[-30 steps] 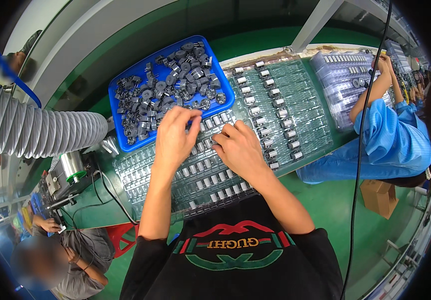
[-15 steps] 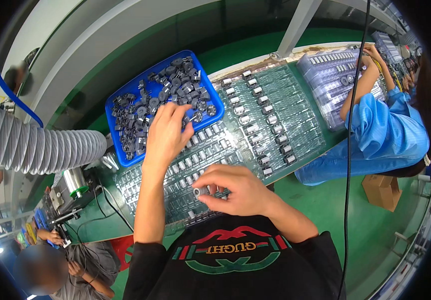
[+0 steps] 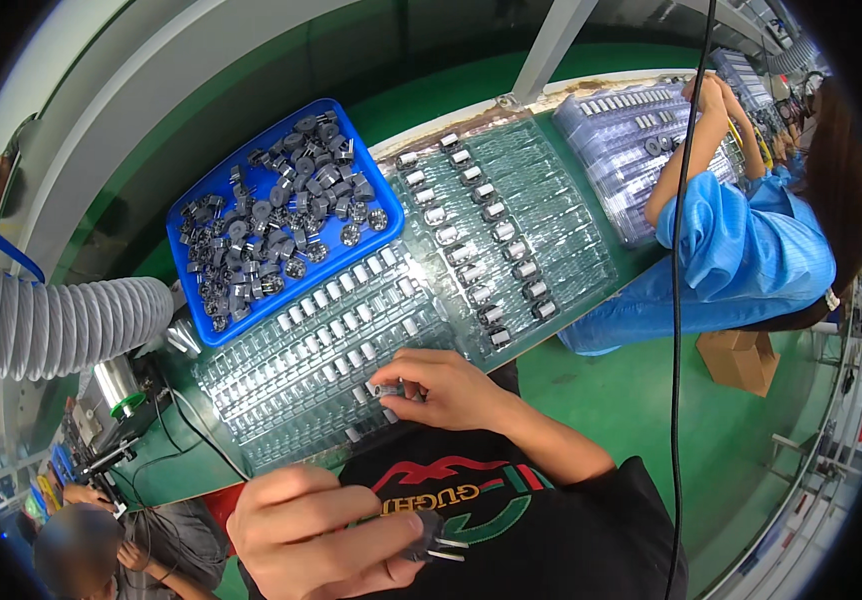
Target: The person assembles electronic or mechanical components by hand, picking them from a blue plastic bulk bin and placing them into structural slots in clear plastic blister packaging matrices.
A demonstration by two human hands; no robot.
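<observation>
Green surface [image 3: 181,470], blue bin [image 3: 381,190] far left. I've got left hand [image 3: 326,535] fingers gripping a dark pronged part [image 3: 425,535], right hand [image 3: 451,392] fingers pinching a metal cylinder [image 3: 388,391].

At left, ribbed hose [image 3: 61,325] near a spool [image 3: 115,386]; at right, black cord [image 3: 677,300] before a blue-sleeved co-worker [image 3: 751,245], brown carton [image 3: 736,362] on green floor [image 3: 611,420].

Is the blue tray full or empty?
Partly full: dark grey components cover much of the blue tray, but bare blue patches show.
</observation>
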